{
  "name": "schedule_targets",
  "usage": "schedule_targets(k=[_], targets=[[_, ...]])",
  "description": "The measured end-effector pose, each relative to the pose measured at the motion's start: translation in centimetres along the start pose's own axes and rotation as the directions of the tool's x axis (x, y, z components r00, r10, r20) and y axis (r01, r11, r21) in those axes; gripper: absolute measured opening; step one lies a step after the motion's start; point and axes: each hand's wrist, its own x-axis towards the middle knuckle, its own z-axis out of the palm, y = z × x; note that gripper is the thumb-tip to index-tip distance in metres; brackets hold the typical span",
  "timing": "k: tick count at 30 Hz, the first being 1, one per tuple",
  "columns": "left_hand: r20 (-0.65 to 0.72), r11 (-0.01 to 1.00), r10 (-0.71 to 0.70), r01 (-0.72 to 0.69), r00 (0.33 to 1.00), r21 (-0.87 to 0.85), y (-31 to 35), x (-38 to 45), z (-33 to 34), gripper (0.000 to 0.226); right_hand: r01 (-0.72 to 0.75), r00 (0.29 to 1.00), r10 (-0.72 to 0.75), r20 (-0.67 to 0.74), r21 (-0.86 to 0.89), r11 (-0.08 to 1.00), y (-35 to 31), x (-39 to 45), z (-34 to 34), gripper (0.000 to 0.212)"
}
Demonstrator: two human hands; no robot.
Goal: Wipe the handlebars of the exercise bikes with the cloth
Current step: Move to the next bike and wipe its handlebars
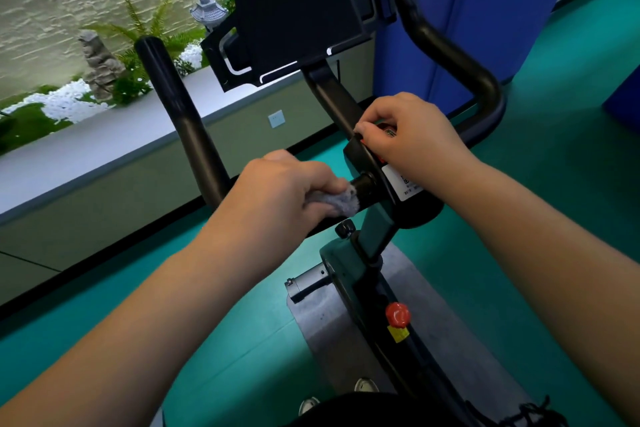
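While the left hand (277, 191) grips the grey cloth (341, 201) around the handlebar (183, 121), wiping is under way.
Cloth sits on the bar just left of the centre clamp (372, 163). Right hand (412, 135) rests curled on top of that clamp, fingers pressing its front edge. Black console (294, 10) stands above the clamp; red knob (398, 314) below it.

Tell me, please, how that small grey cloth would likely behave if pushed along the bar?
The small grey cloth looks soft and floppy: it bunches under the left hand and conforms to the black handlebar. Its fuzzy pile probably drags rather than slips. It seems very light.
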Motion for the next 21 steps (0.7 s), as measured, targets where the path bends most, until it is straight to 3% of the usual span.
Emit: schedule_targets(k=[6, 11, 14, 21], targets=[[-0.068, 0.997, 0.06, -0.057, 0.996, 0.044, 2.4, 2.0, 2.2, 0.024, -0.006, 1.0, 0.006, -0.011, -0.009, 1.0, -0.1, -0.1, 0.0, 0.014], [0.134, 0.997, -0.077, 0.076, 0.988, 0.015, -0.2, 0.5, -1.0, 0.021, 0.015, 1.0, -0.015, -0.012, 0.007, 1.0, -0.1, -0.2, 0.2, 0.013], [0.16, 0.981, -0.179, 0.189, 0.971, -0.048, -1.0, 1.0, -1.4, 0.018, 0.02, 1.0, -0.019, -0.005, 0.018, 1.0, 0.0, -0.2, 0.1, 0.013], [0.253, 0.977, -0.209, 0.192, 0.944, 0.091, -0.6, 3.2, 0.1, 0.023, 0.022, 1.0, -0.022, -0.014, 0.013, 1.0, 0.2, -0.2, 0.1, 0.013]])
